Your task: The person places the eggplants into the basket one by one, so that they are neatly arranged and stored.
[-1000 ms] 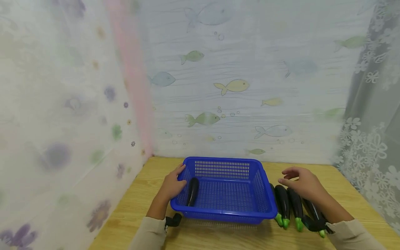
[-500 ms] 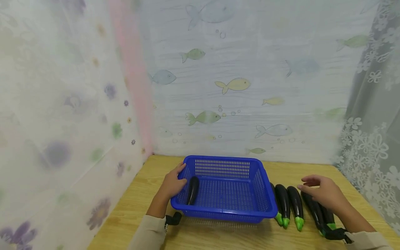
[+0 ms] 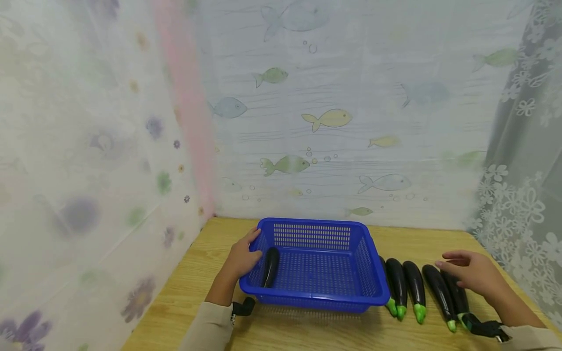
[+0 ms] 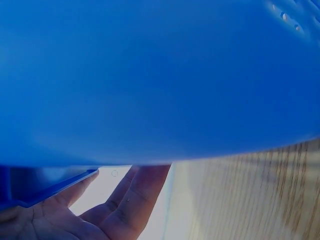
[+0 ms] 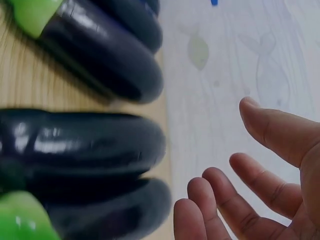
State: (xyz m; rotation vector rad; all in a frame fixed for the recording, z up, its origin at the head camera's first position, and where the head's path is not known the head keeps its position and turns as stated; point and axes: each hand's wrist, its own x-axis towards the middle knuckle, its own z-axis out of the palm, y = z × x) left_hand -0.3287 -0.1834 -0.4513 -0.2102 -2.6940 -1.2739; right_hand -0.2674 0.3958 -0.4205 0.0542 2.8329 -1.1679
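A blue plastic basket (image 3: 311,295) stands on the table, one dark eggplant (image 3: 271,267) lying inside along its left wall. My left hand (image 3: 242,257) holds the basket's left rim, thumb over the inner side; the left wrist view is mostly filled by blue plastic, with part of that hand (image 4: 115,215) below it. To the basket's right lie several eggplants (image 3: 414,285) with green stem ends towards me. Over the rightmost eggplant (image 3: 456,292) hovers my right hand (image 3: 476,273), fingers loosely bent and holding nothing. In the right wrist view its fingers (image 5: 227,195) appear apart from the eggplants (image 5: 85,142).
The wooden table (image 3: 184,287) meets a wall covering (image 3: 333,146) printed with fish at the back. A flower-patterned sheet (image 3: 88,195) hangs on the left, and a lace-like curtain (image 3: 527,204) on the right. One eggplant is partly hidden behind the basket's right side.
My right hand has moved right and slightly down over the eggplants, uncovering more of them. The left hand and the basket have stayed in place.
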